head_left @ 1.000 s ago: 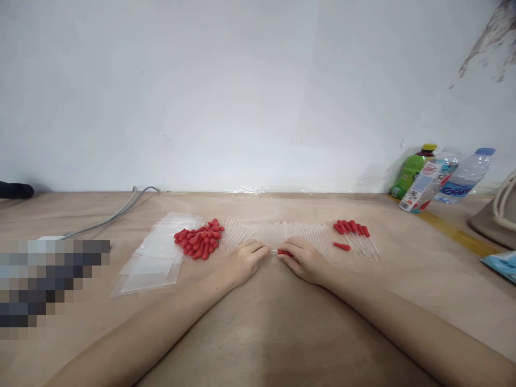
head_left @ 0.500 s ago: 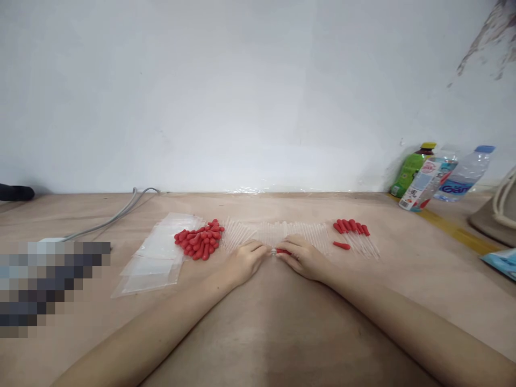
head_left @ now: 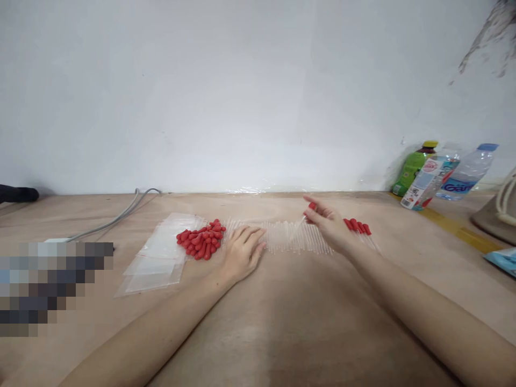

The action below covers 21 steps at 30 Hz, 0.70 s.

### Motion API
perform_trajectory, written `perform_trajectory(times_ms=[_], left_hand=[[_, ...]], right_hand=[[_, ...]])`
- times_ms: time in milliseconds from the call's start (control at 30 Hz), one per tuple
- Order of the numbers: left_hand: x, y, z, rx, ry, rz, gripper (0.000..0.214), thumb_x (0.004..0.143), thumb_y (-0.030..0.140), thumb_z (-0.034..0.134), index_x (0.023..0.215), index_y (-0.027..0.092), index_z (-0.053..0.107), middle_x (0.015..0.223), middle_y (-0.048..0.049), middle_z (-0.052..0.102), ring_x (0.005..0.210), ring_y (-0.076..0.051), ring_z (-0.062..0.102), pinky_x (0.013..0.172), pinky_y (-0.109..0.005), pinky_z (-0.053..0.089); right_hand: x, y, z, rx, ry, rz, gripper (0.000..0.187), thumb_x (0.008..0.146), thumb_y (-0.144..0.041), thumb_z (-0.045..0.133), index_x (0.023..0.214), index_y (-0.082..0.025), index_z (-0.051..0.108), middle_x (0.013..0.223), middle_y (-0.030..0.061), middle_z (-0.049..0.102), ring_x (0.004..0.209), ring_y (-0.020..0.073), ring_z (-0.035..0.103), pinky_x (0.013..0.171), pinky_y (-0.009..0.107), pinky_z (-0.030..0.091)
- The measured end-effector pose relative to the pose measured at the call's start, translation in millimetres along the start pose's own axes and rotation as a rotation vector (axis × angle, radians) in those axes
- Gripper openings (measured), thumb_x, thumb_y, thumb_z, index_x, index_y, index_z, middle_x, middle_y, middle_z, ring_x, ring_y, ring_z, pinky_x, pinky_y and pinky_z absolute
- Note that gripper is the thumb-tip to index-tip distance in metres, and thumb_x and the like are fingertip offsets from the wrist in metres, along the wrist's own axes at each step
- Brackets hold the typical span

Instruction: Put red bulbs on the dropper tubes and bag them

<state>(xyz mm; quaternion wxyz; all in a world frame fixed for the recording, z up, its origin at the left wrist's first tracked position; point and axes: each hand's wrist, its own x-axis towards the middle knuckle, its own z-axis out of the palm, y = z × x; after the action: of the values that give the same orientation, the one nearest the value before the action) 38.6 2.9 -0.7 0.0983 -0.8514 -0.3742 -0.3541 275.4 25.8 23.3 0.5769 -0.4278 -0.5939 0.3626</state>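
My right hand is raised above the row of clear glass dropper tubes. It pinches a dropper by its red rubber bulb, and the thin tube slants down to the left. My left hand lies palm down with loosely spread fingers over the left part of the tubes, holding nothing that I can see. Just left of it is a pile of red rubber bulbs. Droppers fitted with red bulbs lie side by side to the right, partly hidden behind my right hand.
Clear plastic bags lie fanned out under the pile's left side. A grey cable runs along the back left. Bottles stand by the wall at right, near yellow tape, a bag with a rope and a blue packet.
My hands were together at the front of the tubes, joined at a bulb and tube. Now they are apart: the right has lifted up and right with the dropper, the left has moved left and opened.
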Motion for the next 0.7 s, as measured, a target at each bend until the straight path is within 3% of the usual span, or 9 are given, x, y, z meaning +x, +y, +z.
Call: perform_trajectory(times_ms=[100,167,267,467,600,700], left_hand=[[0.8,-3.3,-1.9,0.108,-0.005,-0.142,0.023,0.083,0.024,0.043,0.101,0.019,0.055,0.102,-0.0066,0.057,0.096,-0.023,0.046,0.08,-0.038,0.035],[0.6,-5.8,-1.2,0.141,-0.013,-0.189,0.021,0.082,0.024,0.044,0.099,0.019,0.055,0.101,-0.007,0.056,0.096,-0.023,0.046,0.079,-0.038,0.034],[-0.4,-8.1,0.6,0.176,-0.023,-0.213,0.02,0.08,0.026,0.047,0.096,0.02,0.056,0.103,-0.0077,0.054,0.099,-0.024,0.044,0.08,-0.04,0.032],[-1.8,-7.1,2.2,0.211,-0.045,-0.246,0.016,0.078,0.032,0.049,0.086,0.02,0.057,0.102,-0.0081,0.053,0.099,-0.026,0.042,0.079,-0.042,0.03],[-0.3,-8.4,3.5,0.246,-0.06,-0.253,0.016,0.077,0.032,0.049,0.084,0.02,0.057,0.097,-0.0081,0.053,0.096,-0.026,0.043,0.076,-0.041,0.031],[3.2,-11.0,4.4,0.298,-0.065,-0.256,0.015,0.076,0.031,0.049,0.08,0.018,0.057,0.092,-0.009,0.053,0.093,-0.026,0.043,0.074,-0.041,0.031]], right_hand=[[13.1,-4.8,-38.7,-0.271,0.132,0.002,0.048,0.072,-0.037,0.053,0.115,-0.02,0.041,0.08,-0.0002,0.053,0.064,0.0105,0.051,0.053,0.023,0.04],[18.3,-2.2,-61.6,-0.553,0.192,0.069,0.039,0.069,-0.034,0.054,0.104,-0.017,0.049,0.07,-0.0003,0.053,0.056,0.0104,0.048,0.048,0.022,0.036],[20.7,6.6,-83.0,-0.899,0.083,0.191,0.023,0.068,-0.031,0.053,0.087,-0.017,0.056,0.06,-0.0007,0.055,0.052,0.0115,0.049,0.05,0.023,0.035],[18.8,24.5,-91.1,-1.21,0.049,0.182,0.027,0.069,-0.033,0.051,0.091,-0.019,0.058,0.075,0.0033,0.062,0.069,0.0174,0.056,0.057,0.025,0.036],[18.4,27.2,-92.2,-1.275,0.076,0.184,0.036,0.069,-0.033,0.052,0.101,-0.017,0.055,0.08,0.0064,0.063,0.075,0.0201,0.056,0.059,0.027,0.037],[18.6,18.9,-91.6,-1.267,0.068,0.17,0.032,0.066,-0.032,0.055,0.093,-0.015,0.057,0.079,0.0072,0.062,0.073,0.0193,0.056,0.057,0.026,0.037]])
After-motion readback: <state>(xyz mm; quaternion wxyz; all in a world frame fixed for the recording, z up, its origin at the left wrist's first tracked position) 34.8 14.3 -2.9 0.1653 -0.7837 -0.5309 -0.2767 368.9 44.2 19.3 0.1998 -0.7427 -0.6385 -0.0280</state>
